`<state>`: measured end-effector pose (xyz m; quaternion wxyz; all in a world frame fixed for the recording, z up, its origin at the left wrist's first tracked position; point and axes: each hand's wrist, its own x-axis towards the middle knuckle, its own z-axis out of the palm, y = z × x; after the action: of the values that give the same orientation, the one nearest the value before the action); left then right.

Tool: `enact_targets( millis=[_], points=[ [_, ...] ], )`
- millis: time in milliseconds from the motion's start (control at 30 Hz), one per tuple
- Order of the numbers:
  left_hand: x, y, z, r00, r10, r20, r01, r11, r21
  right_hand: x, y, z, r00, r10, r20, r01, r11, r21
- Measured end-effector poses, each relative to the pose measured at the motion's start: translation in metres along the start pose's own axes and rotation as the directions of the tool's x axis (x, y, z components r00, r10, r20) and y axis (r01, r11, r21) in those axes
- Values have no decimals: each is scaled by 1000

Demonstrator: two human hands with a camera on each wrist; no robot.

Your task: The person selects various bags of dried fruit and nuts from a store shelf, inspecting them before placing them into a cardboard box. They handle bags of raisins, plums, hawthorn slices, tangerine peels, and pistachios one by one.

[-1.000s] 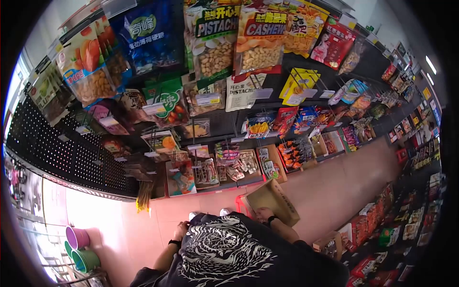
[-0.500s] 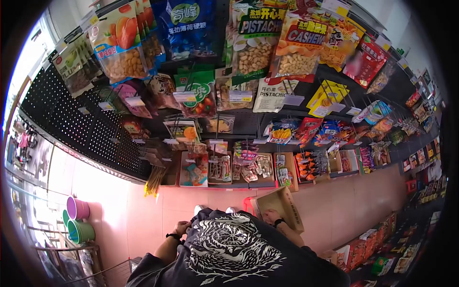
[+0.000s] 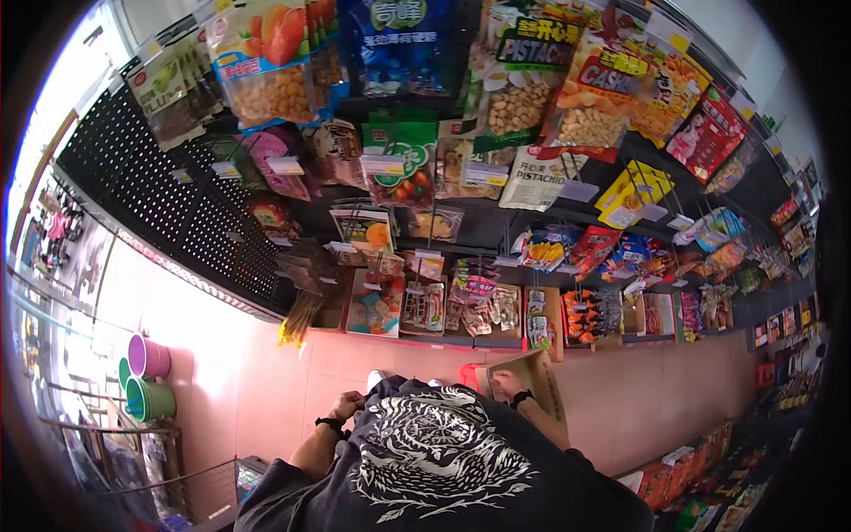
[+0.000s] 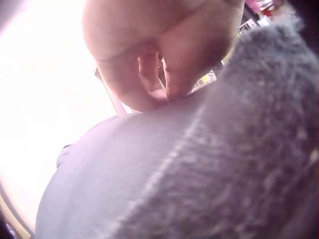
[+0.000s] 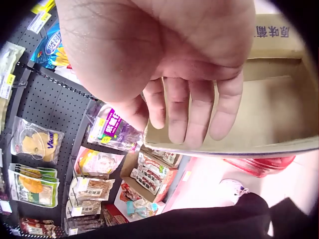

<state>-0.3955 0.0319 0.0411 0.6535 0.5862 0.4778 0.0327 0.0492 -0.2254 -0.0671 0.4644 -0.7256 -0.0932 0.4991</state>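
Note:
My right hand (image 3: 507, 386) grips the near wall of a shallow, open cardboard box (image 3: 537, 365). In the right wrist view the fingers (image 5: 178, 107) hang over the rim on the inside, and the thumb lies to the left. Bare brown cardboard shows across the visible part of the box's floor (image 5: 266, 112). My left hand (image 3: 347, 405) is by the hem of the dark printed shirt (image 3: 443, 452), its fingers loosely curled. In the left wrist view that hand (image 4: 164, 40) rests against grey cloth (image 4: 114, 164), which hides the fingertips.
Hanging snack bags, among them cashews (image 3: 589, 97) and a blue candy bag (image 3: 396, 44), fill the pegboard rack ahead. Open cartons of small packets (image 3: 425, 306) line its lowest shelf. A red plastic object (image 3: 470, 376) stands beside the box. Purple (image 3: 149, 356) and green buckets (image 3: 151, 400) stand left.
The head view has turned left, so the racks appear farther right. The box now shows narrower and more edge-on, with the right hand still at its wall. My left hand stays by the shirt hem.

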Motion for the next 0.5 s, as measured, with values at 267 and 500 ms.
enact_targets(
  millis=[267, 500],
  points=[
    [-16, 51, -8, 991, 130, 2, -97, 727, 680, -29, -6, 10, 913, -314, 258, 371, 905, -209],
    [-47, 71, -56, 983, 116, 143, -154, 942, 298, 1, 44, 18, 974, -65, 215, 127, 949, -289]
  ],
)
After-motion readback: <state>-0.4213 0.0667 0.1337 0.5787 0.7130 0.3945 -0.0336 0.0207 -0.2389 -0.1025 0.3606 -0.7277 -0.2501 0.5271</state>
